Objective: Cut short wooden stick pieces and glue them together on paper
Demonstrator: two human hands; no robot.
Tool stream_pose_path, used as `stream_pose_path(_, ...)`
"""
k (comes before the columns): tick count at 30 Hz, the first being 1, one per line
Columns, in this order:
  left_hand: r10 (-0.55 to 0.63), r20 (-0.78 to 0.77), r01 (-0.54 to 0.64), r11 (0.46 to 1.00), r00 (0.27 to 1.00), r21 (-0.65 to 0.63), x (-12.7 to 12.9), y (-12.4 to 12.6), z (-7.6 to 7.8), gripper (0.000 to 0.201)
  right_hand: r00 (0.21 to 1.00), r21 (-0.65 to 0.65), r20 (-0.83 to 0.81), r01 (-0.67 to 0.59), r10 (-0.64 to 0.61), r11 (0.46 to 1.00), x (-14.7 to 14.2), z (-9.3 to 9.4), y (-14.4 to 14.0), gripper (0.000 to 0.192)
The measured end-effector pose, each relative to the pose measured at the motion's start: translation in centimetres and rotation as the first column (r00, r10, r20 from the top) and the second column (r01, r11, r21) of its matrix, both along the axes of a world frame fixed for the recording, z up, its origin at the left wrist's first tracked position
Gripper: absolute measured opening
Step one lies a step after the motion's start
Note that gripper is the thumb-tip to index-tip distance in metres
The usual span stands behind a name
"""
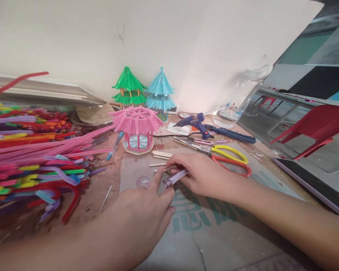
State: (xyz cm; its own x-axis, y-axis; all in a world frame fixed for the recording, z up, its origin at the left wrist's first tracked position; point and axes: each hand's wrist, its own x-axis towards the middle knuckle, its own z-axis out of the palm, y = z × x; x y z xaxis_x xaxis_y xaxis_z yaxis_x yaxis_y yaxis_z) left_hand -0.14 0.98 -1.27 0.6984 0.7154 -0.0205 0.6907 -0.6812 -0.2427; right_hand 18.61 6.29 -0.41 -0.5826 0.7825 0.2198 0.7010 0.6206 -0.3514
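Observation:
My right hand (196, 173) is closed around a translucent pale purple piece (175, 178) with dark marks, perhaps a pen or a small ruler. Its near end sticks out between the fingers. Close beside it, my left hand (149, 203) has its index finger stretched towards the right fingertips, and it grips nothing that I can see. Thin wooden sticks (161, 154) lie just beyond both hands, one of them reaching the right fingertips. Past these stands a small pavilion model (138, 130) with a pink roof of fuzzy pipe cleaners and an octagonal base.
Behind stand a green tiered model (129, 84) and a light blue one (161, 88). Scissors (228, 155), a blue glue gun (196, 123) and a clear bottle (237, 99) are at right. A phone (313, 184) lies nearer. Colourful pipe cleaners (39, 150) fill the left.

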Motion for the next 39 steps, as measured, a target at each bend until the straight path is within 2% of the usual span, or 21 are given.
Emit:
stream_pose_path(3,-0.030,0.004,0.030,1.000,1.000,0.000,0.0,0.0,0.3,0.037,1.000,-0.026,0.002,0.022,-0.022,0.999,0.0,0.2,0.1,0.028)
stream_pose_path(7,-0.051,0.015,0.052,0.998,0.999,-0.019,-0.1,0.1,0.4,0.033,0.998,0.000,-0.051,0.035,-0.035,0.999,-0.4,0.0,0.2,0.030)
stream_pose_path(13,-0.050,0.064,0.046,0.997,0.997,0.062,-0.3,0.1,0.0,0.036,0.984,-0.154,0.017,0.179,-0.179,0.972,-0.2,0.4,0.5,0.012)
stream_pose_path(16,-0.073,0.032,0.071,0.996,0.997,0.054,-0.3,0.1,0.2,0.035,0.988,-0.081,-0.075,0.128,-0.134,0.988,-0.2,0.0,0.5,0.019)
stream_pose_path(19,-0.075,0.015,0.075,0.997,0.997,0.024,-0.3,0.2,0.5,0.033,0.998,0.024,-0.039,0.053,-0.053,0.998,-0.3,-0.2,0.4,0.025)
stream_pose_path(22,-0.054,0.024,0.053,0.998,0.998,0.034,-0.2,0.2,0.6,0.033,0.997,0.019,0.043,0.066,-0.067,0.998,-0.3,0.0,0.3,0.026)
stream_pose_path(28,-0.115,0.035,0.115,0.993,0.993,0.020,-0.4,0.3,0.4,0.034,0.997,0.003,-0.057,0.045,-0.045,0.999,-0.1,-0.1,0.6,0.029)
stream_pose_path(32,-0.067,0.055,0.066,0.998,0.996,0.009,-0.3,0.2,0.6,0.033,0.998,-0.035,-0.010,0.065,-0.066,0.997,0.1,-0.1,0.7,0.027)
stream_pose_path(35,-0.003,0.024,0.003,1.000,1.000,-0.005,-0.1,0.1,0.9,0.034,0.999,0.028,-0.036,0.026,-0.025,0.999,0.2,-0.4,0.6,0.029)
stream_pose_path(39,0.013,0.026,-0.014,1.000,1.000,0.017,0.1,0.0,1.1,0.039,0.998,0.074,-0.019,-0.052,0.053,0.996,0.2,-0.5,0.5,0.030)
